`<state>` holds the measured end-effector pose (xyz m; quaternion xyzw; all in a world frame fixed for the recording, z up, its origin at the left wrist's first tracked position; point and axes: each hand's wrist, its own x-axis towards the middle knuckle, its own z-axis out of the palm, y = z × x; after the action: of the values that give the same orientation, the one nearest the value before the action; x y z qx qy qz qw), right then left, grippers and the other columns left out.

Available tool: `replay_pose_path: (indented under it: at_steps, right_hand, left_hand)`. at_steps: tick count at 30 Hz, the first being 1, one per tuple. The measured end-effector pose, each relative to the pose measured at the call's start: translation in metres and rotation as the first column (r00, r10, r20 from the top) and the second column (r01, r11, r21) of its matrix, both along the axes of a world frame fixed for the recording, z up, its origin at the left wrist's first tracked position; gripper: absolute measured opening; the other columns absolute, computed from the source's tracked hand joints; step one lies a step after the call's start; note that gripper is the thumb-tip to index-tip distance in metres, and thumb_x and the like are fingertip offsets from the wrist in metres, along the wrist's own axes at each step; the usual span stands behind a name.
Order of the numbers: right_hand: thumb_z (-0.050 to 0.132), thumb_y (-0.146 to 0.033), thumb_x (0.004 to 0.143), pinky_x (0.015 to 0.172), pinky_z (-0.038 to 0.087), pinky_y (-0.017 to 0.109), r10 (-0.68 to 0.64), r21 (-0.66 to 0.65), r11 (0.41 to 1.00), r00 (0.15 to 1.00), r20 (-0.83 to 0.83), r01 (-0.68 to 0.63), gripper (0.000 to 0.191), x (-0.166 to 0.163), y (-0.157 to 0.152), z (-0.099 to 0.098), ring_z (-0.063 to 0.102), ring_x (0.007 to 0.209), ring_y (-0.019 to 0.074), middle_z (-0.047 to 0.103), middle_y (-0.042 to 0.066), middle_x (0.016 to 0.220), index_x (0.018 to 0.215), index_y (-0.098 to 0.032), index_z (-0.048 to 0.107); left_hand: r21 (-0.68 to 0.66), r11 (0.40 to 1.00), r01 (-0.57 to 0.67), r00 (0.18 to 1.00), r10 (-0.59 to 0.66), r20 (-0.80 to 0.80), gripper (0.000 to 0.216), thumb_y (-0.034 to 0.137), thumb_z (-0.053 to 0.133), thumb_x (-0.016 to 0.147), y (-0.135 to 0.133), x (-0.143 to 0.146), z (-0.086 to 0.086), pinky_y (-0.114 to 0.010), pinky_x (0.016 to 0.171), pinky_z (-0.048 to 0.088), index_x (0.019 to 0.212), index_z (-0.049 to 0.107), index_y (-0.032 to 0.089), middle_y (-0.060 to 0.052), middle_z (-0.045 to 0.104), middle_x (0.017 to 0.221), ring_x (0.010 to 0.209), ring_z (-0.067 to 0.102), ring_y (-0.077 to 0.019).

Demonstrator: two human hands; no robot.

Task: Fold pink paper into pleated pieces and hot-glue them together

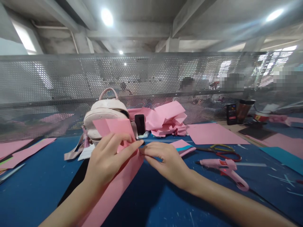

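Right now, both hands meet at a pink paper strip (124, 177), which runs from the bottom edge of the view, slanting up and to the right, to a folded upper end just in front of a white backpack (107, 104). The left grip (104, 159) is closed on that upper part: its fingers curl over the paper, while its thumb reaches across toward the strip's right-hand edge. Below that, the strip passes beside the left wrist and forearm, its lower length lying to the right of them. The right grip (167, 160) comes in from the other side, fingertips drawn together on the same edge, close by the tip of the left thumb, so the paper sits between the two hands. Under the left forearm, a black sheet (75, 181) shows on the blue worktop (163, 201). Past the hands, a dark-screened phone (140, 124) stands propped between the backpack and a heap of crumpled pink paper (169, 116). A folded pink piece with a blue stripe (182, 147) lies just beyond the right hand, with scissors (214, 151) to its right. Nearer, and right of that hand, a pink glue gun (228, 164) rests on its side, its cord trailing toward the lower right.
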<state>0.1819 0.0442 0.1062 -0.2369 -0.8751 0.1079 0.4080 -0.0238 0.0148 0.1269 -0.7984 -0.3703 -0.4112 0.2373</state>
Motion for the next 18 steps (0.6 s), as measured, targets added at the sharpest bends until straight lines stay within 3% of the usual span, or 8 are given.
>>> replay_pose_path:
  at_steps: [4, 7, 11, 18]
  right_hand:
    - [0.056, -0.014, 0.094, 0.078, 0.051, 0.029, -0.034, 0.064, 0.997, 0.999, 0.017, 0.032, 0.018, 0.002, 0.000, 0.002, 0.068, 0.086, 0.0181, 0.075, 0.004, 0.093, 0.099, -0.019, 0.072]
    - [0.055, -0.014, 0.094, 0.078, 0.051, 0.029, -0.024, 0.068, 0.997, 0.999, 0.027, 0.022, 0.018, 0.003, 0.000, 0.004, 0.067, 0.086, 0.0180, 0.075, 0.004, 0.093, 0.097, -0.019, 0.072]
    - [0.061, -0.019, 0.093, 0.083, 0.051, 0.030, 0.021, 0.067, 0.998, 0.999, -0.038, -0.019, 0.012, 0.008, 0.002, 0.011, 0.067, 0.091, 0.0178, 0.076, 0.003, 0.097, 0.099, -0.020, 0.072]
    - [0.071, -0.019, 0.086, 0.085, 0.049, 0.028, 0.062, -0.133, 0.989, 0.996, -0.068, -0.071, 0.012, 0.020, 0.002, 0.030, 0.067, 0.091, 0.0145, 0.075, -0.002, 0.098, 0.098, -0.022, 0.072]
  left_hand:
    - [0.275, 0.954, -0.119, 0.986, 0.146, -0.082, 0.020, 0.016, 0.071, 0.082, -0.008, 0.002, -0.004, -0.038, 0.098, 0.032, 0.093, 0.074, 0.032, -0.001, 0.070, 0.116, 0.098, 0.059, -0.0228]
    - [0.308, 0.947, -0.095, 0.979, 0.145, -0.144, 0.015, 0.013, 0.072, 0.081, -0.012, 0.006, -0.001, -0.041, 0.108, 0.026, 0.087, 0.071, 0.027, -0.001, 0.067, 0.125, 0.106, 0.060, -0.0222]
    - [0.322, 0.947, 0.009, 0.989, 0.039, -0.140, 0.014, 0.007, 0.069, 0.083, -0.010, 0.011, 0.003, -0.046, 0.106, 0.032, 0.081, 0.069, 0.020, -0.001, 0.076, 0.103, 0.092, 0.067, -0.0204]
    - [0.381, 0.921, 0.084, 0.994, -0.054, -0.090, 0.013, 0.006, 0.070, 0.082, -0.010, 0.004, 0.008, -0.045, 0.094, 0.039, 0.075, 0.069, 0.017, 0.000, 0.078, 0.079, 0.070, 0.068, -0.0184]
